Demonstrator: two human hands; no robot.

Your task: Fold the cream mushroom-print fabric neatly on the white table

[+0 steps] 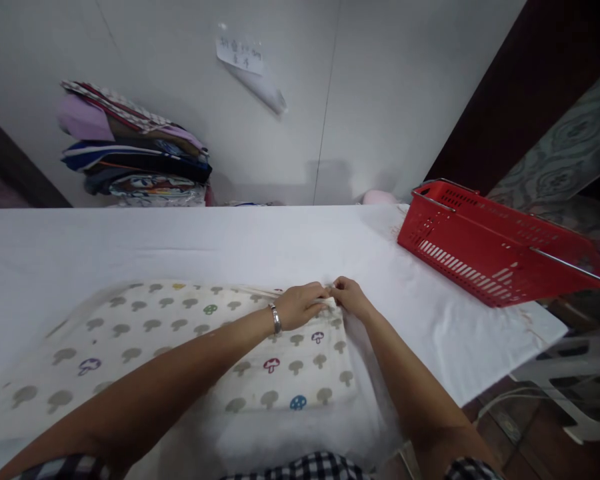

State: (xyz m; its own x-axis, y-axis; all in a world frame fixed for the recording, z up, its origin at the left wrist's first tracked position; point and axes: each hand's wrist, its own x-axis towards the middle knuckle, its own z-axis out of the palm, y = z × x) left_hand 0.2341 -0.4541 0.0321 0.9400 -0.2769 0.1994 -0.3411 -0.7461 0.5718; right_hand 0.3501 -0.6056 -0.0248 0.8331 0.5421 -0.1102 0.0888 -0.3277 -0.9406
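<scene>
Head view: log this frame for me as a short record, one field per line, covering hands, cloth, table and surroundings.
left hand: pinching the cloth near its far right corner; metal bracelet on the wrist
right hand: fingers at the same corner, close beside the left
cloth: off-white, mushroom print, lying on the table
table: covered in white
basket: red, perforated, metal handles, on the table's right end
fabric stack: folded pieces, beyond the table's far edge, left
paper sign: on the wall, lower part curling
</scene>
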